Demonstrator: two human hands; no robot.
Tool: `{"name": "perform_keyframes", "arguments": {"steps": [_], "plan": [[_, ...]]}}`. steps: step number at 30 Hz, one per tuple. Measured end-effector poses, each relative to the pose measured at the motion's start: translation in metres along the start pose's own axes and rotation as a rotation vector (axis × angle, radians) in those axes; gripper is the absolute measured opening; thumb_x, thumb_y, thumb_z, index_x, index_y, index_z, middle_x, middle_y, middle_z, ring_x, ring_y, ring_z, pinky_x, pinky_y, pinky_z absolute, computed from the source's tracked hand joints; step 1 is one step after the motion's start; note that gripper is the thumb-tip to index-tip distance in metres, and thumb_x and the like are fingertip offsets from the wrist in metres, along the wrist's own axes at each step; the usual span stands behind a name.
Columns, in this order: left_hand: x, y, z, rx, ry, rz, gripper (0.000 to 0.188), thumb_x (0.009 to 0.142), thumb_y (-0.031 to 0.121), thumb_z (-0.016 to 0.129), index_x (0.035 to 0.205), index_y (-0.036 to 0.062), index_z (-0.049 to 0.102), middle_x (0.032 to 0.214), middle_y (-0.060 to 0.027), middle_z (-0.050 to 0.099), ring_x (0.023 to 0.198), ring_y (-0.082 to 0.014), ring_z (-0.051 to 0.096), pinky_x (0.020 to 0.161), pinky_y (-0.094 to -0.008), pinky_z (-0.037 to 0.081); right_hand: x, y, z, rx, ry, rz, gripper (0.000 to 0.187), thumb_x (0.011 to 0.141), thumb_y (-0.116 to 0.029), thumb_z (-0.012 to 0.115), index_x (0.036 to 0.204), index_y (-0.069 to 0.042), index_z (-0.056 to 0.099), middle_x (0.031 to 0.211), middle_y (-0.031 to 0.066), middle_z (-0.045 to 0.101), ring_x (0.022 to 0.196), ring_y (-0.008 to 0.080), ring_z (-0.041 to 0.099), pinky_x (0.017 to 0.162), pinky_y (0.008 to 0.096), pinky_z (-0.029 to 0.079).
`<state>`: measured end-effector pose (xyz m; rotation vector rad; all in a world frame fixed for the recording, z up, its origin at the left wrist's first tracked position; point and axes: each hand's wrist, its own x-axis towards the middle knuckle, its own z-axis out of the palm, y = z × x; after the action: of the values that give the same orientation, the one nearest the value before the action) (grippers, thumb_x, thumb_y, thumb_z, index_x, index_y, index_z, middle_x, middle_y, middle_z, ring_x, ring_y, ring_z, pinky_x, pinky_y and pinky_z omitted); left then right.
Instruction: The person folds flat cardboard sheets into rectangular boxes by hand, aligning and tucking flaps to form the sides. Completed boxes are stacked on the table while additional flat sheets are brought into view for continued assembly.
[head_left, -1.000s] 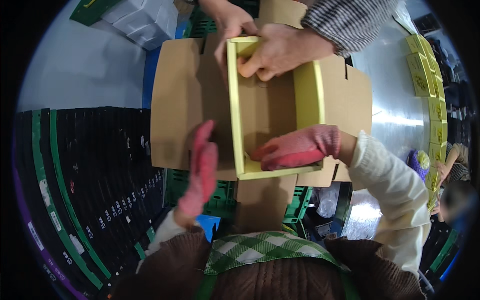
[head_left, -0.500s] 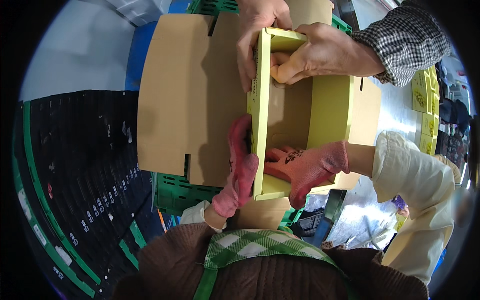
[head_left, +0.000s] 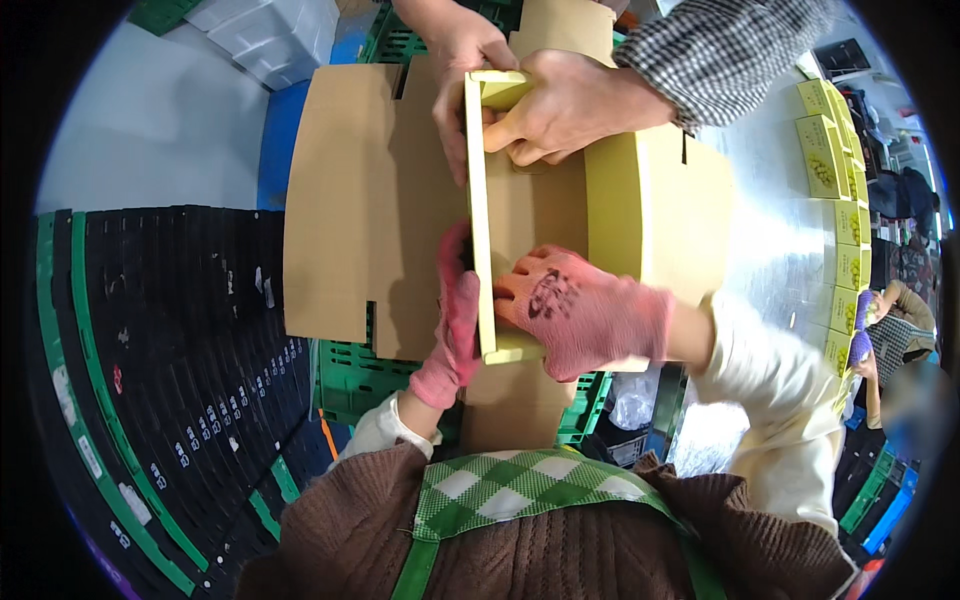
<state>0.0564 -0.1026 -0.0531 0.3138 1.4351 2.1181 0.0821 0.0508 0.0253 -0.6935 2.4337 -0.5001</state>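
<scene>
A yellow cardboard box [head_left: 612,210] with a brown inside stands open-topped before me. My left hand [head_left: 455,325], in a pink glove, lies flat against the outside of its left wall, fingers reaching up along it. Inside the box, my right hand [head_left: 590,312], also pink-gloved, presses bent, slightly parted fingers toward that same wall. Its fingertips are partly hidden. At the far end, a co-worker's left hand [head_left: 570,105] has curled fingers inside the wall, while their other hand [head_left: 455,75] rests along its outer face.
Flattened brown cardboard [head_left: 340,210] lies beneath the box, over green crates [head_left: 345,385]. Stacked black crates [head_left: 190,350] stand at left. On the right, a metal table [head_left: 765,200] bears a row of yellow boxes [head_left: 848,240]; another person [head_left: 905,330] is beyond it.
The box and all the hands around it appear further left in the view. My right hand's fingers have bent more, its back turning upward. The co-worker's checked sleeve has shifted left too.
</scene>
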Motion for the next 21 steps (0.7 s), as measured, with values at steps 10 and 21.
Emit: {"name": "perform_keyframes", "arguments": {"steps": [10, 21], "plan": [[-0.036, 0.004, -0.055, 0.685, 0.245, 0.183, 0.050, 0.097, 0.024, 0.046, 0.140, 0.0016, 0.035, 0.140, -0.0156, 0.038, 0.132, -0.0286, 0.035, 0.107, -0.0378, 0.030, -0.120, -0.008, 0.106, 1.079, 1.788, 0.760, 0.047, 0.092, -0.003, 0.055, 0.137, 0.000, 0.039, 0.131, 0.0156, 0.048, 0.121, 0.0236, 0.047, 0.104, 0.0341, 0.036], [-0.004, 0.060, -0.158, 1.529, 0.579, -0.297, 0.099, 0.068, 0.068, 0.067, 0.135, 0.0009, 0.039, 0.134, -0.0215, 0.047, 0.123, -0.0361, 0.047, 0.098, -0.0439, 0.041, -0.179, 0.051, 0.187, 0.607, 1.109, 1.441, 0.079, 0.085, -0.041, 0.063, 0.139, 0.006, 0.029, 0.140, 0.0264, 0.035, 0.129, 0.0372, 0.038, 0.106, 0.0423, 0.034]]}}
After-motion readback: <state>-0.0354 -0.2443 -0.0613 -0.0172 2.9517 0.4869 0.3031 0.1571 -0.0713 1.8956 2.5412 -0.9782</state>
